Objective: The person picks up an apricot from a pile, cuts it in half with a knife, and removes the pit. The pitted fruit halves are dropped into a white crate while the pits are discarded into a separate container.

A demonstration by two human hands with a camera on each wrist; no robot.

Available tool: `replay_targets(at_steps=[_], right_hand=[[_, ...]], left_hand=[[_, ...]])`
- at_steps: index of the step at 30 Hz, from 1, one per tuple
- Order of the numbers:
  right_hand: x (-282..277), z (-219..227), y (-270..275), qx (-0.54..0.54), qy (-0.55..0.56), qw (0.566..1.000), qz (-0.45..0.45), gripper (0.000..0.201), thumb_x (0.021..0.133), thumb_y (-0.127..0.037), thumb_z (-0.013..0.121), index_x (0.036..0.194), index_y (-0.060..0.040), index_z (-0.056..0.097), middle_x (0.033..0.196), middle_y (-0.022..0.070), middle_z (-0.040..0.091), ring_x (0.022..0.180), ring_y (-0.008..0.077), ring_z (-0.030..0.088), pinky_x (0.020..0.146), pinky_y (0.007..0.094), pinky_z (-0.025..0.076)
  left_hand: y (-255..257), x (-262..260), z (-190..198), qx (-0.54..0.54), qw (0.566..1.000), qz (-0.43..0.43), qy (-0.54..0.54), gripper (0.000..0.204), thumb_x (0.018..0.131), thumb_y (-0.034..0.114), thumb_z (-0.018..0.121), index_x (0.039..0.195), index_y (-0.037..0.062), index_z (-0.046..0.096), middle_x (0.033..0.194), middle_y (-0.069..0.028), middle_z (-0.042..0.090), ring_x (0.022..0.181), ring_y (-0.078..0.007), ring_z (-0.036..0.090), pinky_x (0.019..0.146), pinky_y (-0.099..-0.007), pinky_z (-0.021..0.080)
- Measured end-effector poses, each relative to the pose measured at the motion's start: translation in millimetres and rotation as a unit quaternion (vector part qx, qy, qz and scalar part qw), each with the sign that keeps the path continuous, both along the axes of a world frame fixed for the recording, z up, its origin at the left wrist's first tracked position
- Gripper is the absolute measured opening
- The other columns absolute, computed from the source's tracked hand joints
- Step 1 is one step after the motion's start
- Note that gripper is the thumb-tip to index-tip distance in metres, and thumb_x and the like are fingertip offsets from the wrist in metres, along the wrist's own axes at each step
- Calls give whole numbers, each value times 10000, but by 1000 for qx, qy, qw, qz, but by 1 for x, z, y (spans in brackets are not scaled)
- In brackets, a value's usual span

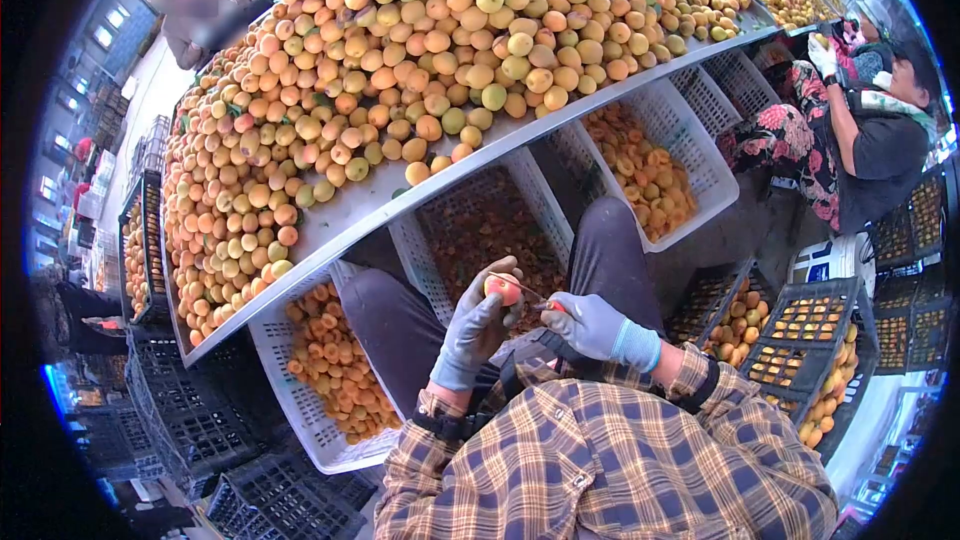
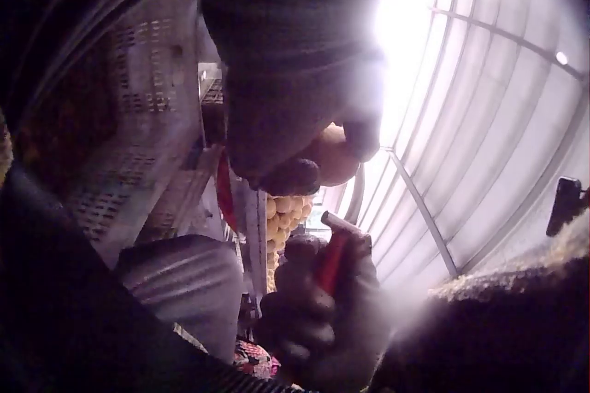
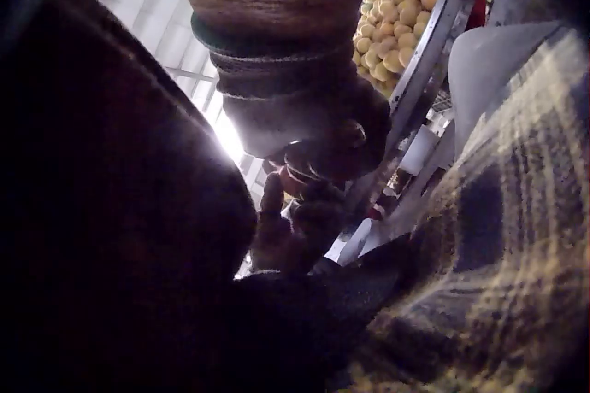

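Note:
In the head view my gloved left hand (image 1: 472, 330) holds a reddish apricot (image 1: 503, 288) between thumb and fingers, above my lap. My right hand (image 1: 597, 328), also gloved, grips a small knife (image 1: 553, 307) by its red handle. The thin blade points left and its tip is right at the apricot. From the left wrist, the apricot (image 2: 334, 157) shows at my fingertips, with the knife's red handle (image 2: 332, 262) below it in the right fist. Dark shadow hides much of both hands in the right wrist view.
A metal-edged table (image 1: 340, 230) heaped with apricots stands ahead of me. Below its edge are white crates, one with halved apricots (image 1: 335, 370) at my left, another (image 1: 655, 180) at right, and a middle crate (image 1: 405, 245) with dark scraps. Black crates (image 1: 800, 325) and a seated person (image 1: 880, 140) are rightward.

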State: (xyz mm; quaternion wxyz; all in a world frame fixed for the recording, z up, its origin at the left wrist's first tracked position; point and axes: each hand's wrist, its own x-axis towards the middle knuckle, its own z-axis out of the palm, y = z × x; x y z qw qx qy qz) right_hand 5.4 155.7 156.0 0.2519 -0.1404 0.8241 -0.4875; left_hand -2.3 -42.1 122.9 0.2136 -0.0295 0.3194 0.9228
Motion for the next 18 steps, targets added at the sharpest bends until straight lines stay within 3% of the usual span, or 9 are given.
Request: replay_targets(at_steps=[5, 7, 10, 18], right_hand=[[2, -5, -1, 9, 36, 999, -5, 337, 932, -375, 461, 892, -44, 515, 737, 217, 565, 733, 415, 566, 586, 424, 425], [3, -10, -1, 33, 30, 999, -1, 331, 931, -367, 464, 896, -42, 511, 739, 222, 566, 740, 420, 565, 588, 432, 424], [6, -18, -3, 51, 9, 999, -3, 330, 928, -363, 468, 902, -36, 501, 744, 230, 572, 752, 429, 564, 596, 448, 422], [-4, -54, -31, 23, -2, 997, -67, 346, 921, -354, 467, 941, -15, 535, 814, 246, 601, 804, 433, 576, 652, 437, 447]], left_hand=[[-2, -1, -8, -9, 1000, -15, 5, 635, 789, 285, 705, 1276, -6, 418, 1100, -96, 573, 892, -124, 561, 680, -222, 466], [-2, 0, -10, -21, 999, -11, -26, 607, 800, 294, 697, 1254, -15, 440, 1079, -105, 595, 946, -146, 575, 787, -255, 479], [3, 1, -25, -47, 999, 17, 14, 554, 820, 320, 666, 1222, -9, 475, 1076, -105, 601, 932, -167, 589, 839, -296, 481], [5, 1, -51, -66, 997, 42, -8, 542, 859, 380, 605, 1207, -17, 481, 1037, -93, 602, 961, -197, 580, 879, -337, 466]])
